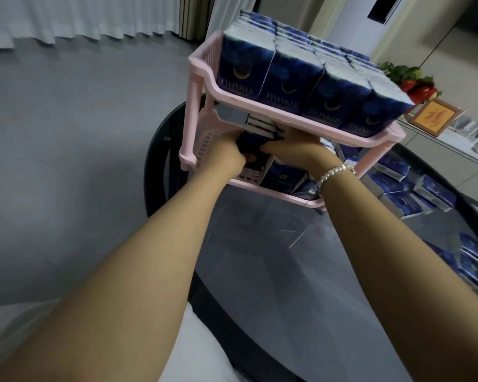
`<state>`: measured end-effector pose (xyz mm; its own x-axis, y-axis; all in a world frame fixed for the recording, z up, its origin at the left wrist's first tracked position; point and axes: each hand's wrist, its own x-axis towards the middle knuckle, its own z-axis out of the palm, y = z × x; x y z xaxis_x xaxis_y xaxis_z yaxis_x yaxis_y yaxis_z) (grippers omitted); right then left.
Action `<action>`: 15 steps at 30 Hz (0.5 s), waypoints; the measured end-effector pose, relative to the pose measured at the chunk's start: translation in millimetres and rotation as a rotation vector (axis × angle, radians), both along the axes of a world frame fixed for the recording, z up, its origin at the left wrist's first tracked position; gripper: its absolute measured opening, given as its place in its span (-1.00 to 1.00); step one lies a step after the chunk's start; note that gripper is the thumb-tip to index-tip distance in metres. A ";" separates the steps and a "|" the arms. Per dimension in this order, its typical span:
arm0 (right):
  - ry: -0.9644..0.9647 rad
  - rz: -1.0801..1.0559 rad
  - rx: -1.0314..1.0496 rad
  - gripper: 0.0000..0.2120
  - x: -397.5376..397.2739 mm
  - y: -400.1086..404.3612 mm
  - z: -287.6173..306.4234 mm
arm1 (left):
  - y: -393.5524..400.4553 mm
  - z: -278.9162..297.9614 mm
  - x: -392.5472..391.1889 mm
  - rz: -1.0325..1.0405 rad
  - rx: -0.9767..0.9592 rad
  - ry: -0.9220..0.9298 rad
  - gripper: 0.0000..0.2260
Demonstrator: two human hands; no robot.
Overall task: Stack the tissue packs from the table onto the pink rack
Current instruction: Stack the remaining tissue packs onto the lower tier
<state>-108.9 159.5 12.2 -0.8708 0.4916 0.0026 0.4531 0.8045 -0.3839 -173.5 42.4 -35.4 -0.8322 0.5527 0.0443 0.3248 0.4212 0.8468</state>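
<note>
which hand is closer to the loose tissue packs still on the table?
Right. The right hand is in the pink rack's lower shelf on the side nearer the loose tissue packs; the left hand is farther.

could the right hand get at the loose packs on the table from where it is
Probably yes. The right hand is holding packs in the rack's lower tier with the left hand, but the loose packs lie uncovered to its right.

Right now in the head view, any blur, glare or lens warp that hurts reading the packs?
Head view: strong wide-angle warp, the pink rack leans and the curtain line bows. Top-tier tissue packs are soft, print barely readable. Loose packs on the table smear toward the right edge. Glossy table top shows pale reflections. The lower tier around both hands is shadowed.
</note>
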 end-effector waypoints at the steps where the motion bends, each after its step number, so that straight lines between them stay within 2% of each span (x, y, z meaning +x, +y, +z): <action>1: 0.016 -0.012 -0.002 -0.59 0.2 0.0 -1.0 | 0.7 -0.4 0.3 0.009 0.000 -0.007 -0.71; 7: 0.041 -0.032 0.099 -0.61 2.9 -5.6 0.7 | -3.0 -2.9 3.5 -0.064 -0.020 0.035 -0.67; 11: 0.028 0.025 0.088 -0.60 10.2 -9.0 3.5 | -6.9 2.0 8.1 -0.120 -0.036 0.032 -0.62; 15: 0.113 0.046 0.132 -0.61 18.7 -9.5 -1.4 | -10.7 7.7 17.2 -0.124 -0.025 0.019 -0.66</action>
